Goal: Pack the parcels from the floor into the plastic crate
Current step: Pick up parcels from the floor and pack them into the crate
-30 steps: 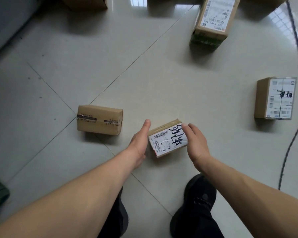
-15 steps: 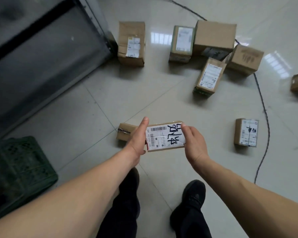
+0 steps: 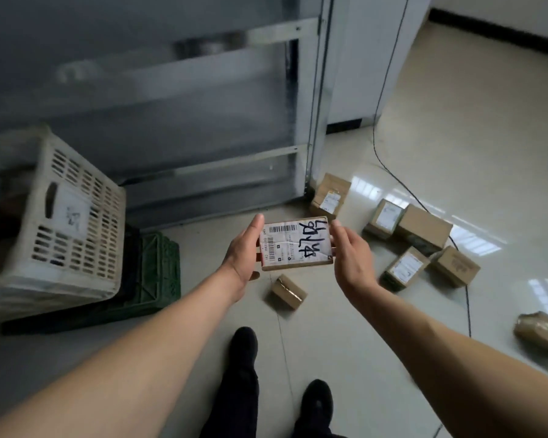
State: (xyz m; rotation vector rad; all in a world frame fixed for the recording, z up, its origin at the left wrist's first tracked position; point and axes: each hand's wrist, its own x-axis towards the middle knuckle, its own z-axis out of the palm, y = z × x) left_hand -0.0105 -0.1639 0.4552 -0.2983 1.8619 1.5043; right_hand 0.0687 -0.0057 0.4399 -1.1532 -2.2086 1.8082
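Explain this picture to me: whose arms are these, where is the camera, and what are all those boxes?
There is no robot here. A person wears a camera on the head, looking down at their own arms and shoes. The left hand and right hand hold a small labelled parcel between them, above the tiled floor. More cardboard parcels lie scattered on the floor to the right. On the left stands a pale plastic crate on top of a green crate. The job is packing parcels into a crate.

Soft daylight; window glare streaks the glossy floor (image 3: 475,241) at right. The left side is dim and motion-blurred, edges bent by the wide lens.
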